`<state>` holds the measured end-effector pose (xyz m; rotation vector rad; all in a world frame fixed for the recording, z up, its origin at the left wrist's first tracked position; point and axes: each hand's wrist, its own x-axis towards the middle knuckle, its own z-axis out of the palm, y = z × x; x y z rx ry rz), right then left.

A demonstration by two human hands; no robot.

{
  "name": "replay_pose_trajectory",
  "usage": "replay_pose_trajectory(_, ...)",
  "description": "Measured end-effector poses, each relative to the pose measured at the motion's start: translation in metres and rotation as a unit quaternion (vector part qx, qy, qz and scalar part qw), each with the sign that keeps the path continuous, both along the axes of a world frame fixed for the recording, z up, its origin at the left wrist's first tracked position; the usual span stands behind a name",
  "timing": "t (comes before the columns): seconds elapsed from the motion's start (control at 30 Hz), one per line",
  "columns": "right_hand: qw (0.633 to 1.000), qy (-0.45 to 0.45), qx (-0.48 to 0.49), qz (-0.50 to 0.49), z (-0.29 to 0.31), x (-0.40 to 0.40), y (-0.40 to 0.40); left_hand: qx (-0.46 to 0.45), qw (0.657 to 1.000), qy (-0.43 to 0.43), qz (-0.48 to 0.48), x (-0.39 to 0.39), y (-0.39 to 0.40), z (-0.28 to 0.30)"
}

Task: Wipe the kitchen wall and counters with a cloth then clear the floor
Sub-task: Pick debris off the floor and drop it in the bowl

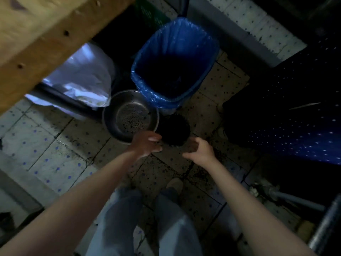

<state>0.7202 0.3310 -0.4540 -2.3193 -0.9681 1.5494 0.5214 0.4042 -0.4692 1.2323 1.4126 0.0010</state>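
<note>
View straight down at a dim kitchen floor (55, 148) of pale tiles with small blue dots, heavily speckled with dark dirt toward the middle. A wooden worktop (36, 39) cuts across the frame at 10 o'clock. At 3 o'clock hangs a dark blue cloth with white dots (295, 115). At 12 o'clock, just above centre, stands a bin lined with a blue plastic bag (173, 63), its inside dark. At 9 o'clock from the bin, partly under the worktop, sits a crumpled white plastic bag (81, 76). At 7 o'clock from the bin, just beside its base, a round metal bowl (129, 115) rests on the floor, its bottom spotted with dark specks. At 3 o'clock from the bowl, touching its rim, lies a dark round object (174, 131), too shadowed to identify. Two bare forearms reach in from 6 o'clock, above legs in light jeans (177, 233). The left hand (145, 145) hovers over the bowl's near rim, fingers loosely extended, holding nothing. The right hand (201, 148) hovers beside the dark object, fingers loosely curled and empty.
</note>
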Motion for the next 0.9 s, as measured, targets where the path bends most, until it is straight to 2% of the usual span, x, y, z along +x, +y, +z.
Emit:
replay_pose_trajectory(0.23,0.997,0.012,-0.009,0.070,0.057,-0.048,-0.034,-0.007,1.000,-0.004,0.011,-0.053,-0.052,0.064)
replay_pose_trajectory(0.43,0.989,0.015,-0.004,0.145,0.101,-0.108,-0.050,0.024,0.998,0.054,-0.009,-0.142,-0.102,0.106)
replay_pose_trajectory(0.6,0.975,0.020,-0.001,0.222,0.134,-0.170,-0.057,0.045,0.993,0.082,0.079,-0.219,-0.144,0.136)
replay_pose_trajectory(0.9,0.958,0.059,0.034,0.279,0.171,-0.280,-0.055,0.078,0.963,0.065,0.250,-0.311,-0.188,0.177)
